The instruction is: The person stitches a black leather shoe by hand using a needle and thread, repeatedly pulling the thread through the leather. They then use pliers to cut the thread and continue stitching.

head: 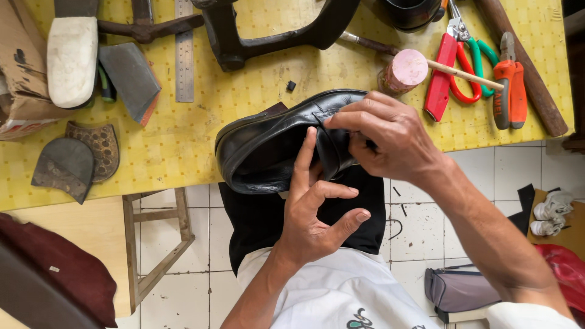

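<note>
Bare yellow table [183,140] lies left of the shoe [274,143]; pink-capped jar [402,72] and scissors [466,64] crowd the right
</note>
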